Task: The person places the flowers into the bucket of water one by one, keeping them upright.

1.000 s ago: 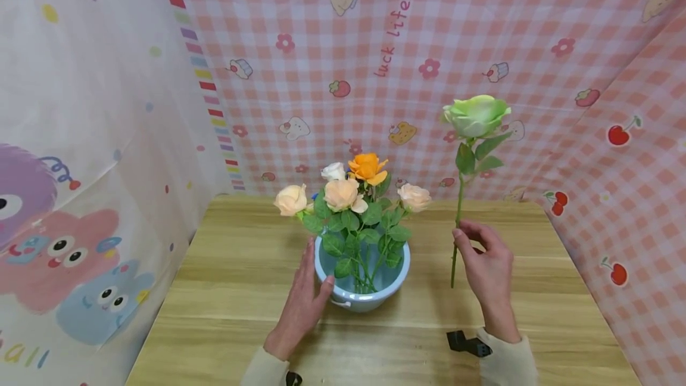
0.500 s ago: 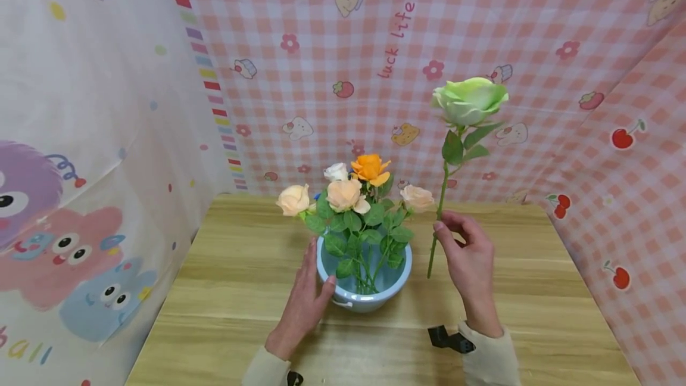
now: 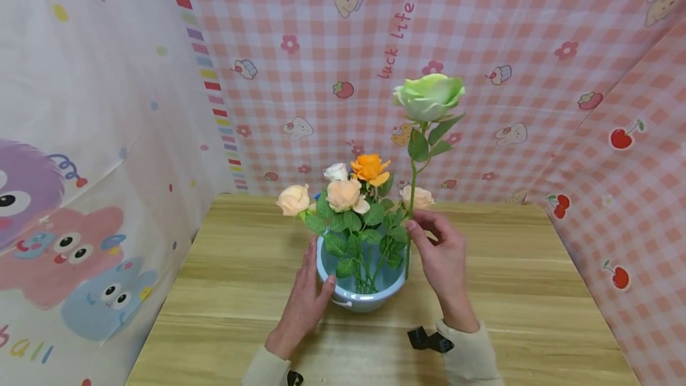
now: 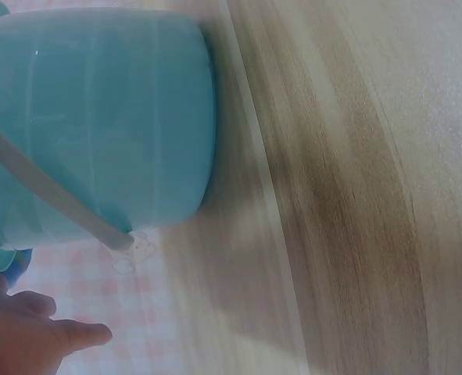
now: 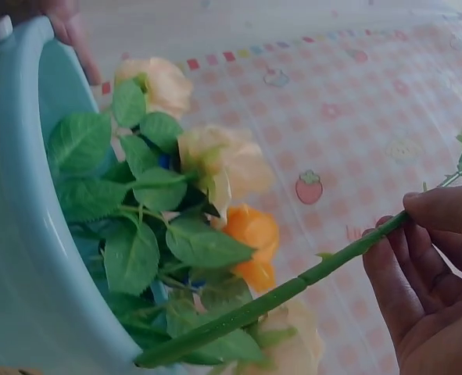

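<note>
My right hand pinches the stem of a green rose between thumb and fingers and holds it upright. In the right wrist view, the stem's cut end overlaps the rim of a light blue bucket. Against the bucket's left side rests my left hand, fingers extended and thumb at the rim. Inside the bucket stand several roses: an orange rose, a white rose and peach roses, with green leaves. The left wrist view shows the bucket wall with its pale handle hanging down.
The bucket stands on a wood-grain table. Behind it hangs a pink checked cloth, with a white cartoon cloth on the left. A black wrist strap piece sits by the right sleeve.
My right hand has carried the green rose leftward from the table's right side to the bucket's right rim. The left hand stays against the bucket.
</note>
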{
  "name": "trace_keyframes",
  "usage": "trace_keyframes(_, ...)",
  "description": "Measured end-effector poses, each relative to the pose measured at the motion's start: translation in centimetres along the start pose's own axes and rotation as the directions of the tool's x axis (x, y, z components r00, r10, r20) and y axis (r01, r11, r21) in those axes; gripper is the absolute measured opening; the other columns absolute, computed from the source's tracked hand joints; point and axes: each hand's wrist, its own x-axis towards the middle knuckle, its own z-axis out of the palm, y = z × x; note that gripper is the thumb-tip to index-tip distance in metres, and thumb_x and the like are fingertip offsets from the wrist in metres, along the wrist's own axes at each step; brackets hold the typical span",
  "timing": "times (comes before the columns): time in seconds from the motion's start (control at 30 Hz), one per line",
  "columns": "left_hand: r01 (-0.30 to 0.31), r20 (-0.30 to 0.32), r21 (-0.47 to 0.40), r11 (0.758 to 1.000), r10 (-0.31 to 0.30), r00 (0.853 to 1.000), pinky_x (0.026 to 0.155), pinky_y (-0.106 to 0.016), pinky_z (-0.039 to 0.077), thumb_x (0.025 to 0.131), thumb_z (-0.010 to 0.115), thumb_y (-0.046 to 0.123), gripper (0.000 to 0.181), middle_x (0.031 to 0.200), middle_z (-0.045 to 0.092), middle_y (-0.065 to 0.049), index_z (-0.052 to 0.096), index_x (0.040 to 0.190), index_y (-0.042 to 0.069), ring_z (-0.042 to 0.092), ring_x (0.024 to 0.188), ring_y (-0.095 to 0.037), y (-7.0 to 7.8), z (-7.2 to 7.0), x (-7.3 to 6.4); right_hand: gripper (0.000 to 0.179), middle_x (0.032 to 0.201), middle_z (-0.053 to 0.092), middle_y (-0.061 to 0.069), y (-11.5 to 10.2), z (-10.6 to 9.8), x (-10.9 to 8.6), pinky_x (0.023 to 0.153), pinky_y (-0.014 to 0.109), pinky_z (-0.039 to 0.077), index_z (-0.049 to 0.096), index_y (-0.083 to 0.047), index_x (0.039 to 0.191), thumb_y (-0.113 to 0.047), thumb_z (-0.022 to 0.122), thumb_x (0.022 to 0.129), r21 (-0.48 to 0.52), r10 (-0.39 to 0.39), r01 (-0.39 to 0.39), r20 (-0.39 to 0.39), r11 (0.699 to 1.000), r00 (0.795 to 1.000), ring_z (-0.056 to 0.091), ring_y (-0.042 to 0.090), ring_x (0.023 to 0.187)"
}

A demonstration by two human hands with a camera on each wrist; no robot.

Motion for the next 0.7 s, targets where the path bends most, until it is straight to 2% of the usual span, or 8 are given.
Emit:
trace_keyframes(0.17, -0.016, -0.013, -0.003, 1.000, 0.016, 1.000, 0.120, -0.067, 0.021, 0.107, 0.048, 0.039, 0.080, 0.174, 0.003, -0.003, 0.001, 0.168, 0.019, 0.013, 0.157, -0.035, -0.1, 0.1, 0.0, 0.018, 0.098, 0.071, 0.013, -0.3, 1.0, -0.1, 0.074, 0.019, 0.060, 0.073, 0.007, 0.110, 0.005, 0.073, 0.092, 0.028, 0.014, -0.014, 0.007, 1.000, 1.000, 0.070, 0.010, 0.088)
trace_keyframes(0.27, -0.024, -0.017, 0.001, 1.000, 0.024, 1.000, 0.120, -0.066, 0.022, 0.107, 0.046, 0.043, 0.080, 0.174, 0.003, -0.004, 0.001, 0.168, 0.018, 0.013, 0.157, -0.035, -0.1, 0.1, 0.0, 0.018, 0.099, 0.071, 0.015, -0.4, 1.6, -0.3, 0.075, 0.021, 0.060, 0.072, 0.008, 0.110, 0.005, 0.073, 0.093, 0.039, 0.037, -0.038, 0.022, 0.999, 0.999, 0.070, 0.011, 0.089)
trace_keyframes(0.47, -0.025, -0.012, -0.003, 1.000, 0.025, 1.000, 0.120, -0.066, 0.021, 0.108, 0.046, 0.043, 0.080, 0.174, 0.001, 0.000, 0.001, 0.168, 0.019, 0.011, 0.158, -0.033, 0.1, 0.1, 0.1, 0.020, 0.102, 0.071, 0.018, 0.2, 2.5, -0.9, 0.076, 0.021, 0.059, 0.072, 0.006, 0.113, -0.001, 0.072, 0.094, -0.012, 0.135, -0.135, 0.068, 0.991, 0.988, 0.069, 0.014, 0.093)
trace_keyframes(0.7, -0.029, -0.014, 0.010, 1.000, 0.029, 0.999, 0.121, -0.064, 0.022, 0.107, 0.050, 0.035, 0.080, 0.174, 0.001, -0.001, 0.001, 0.168, 0.016, 0.012, 0.157, -0.034, 0.1, 0.1, 0.1, 0.020, 0.102, 0.071, 0.015, 1.6, 3.0, -1.4, 0.081, 0.022, 0.058, 0.071, 0.006, 0.113, -0.002, 0.073, 0.094, -0.054, 0.184, -0.179, 0.112, 0.982, 0.977, 0.068, 0.018, 0.097)
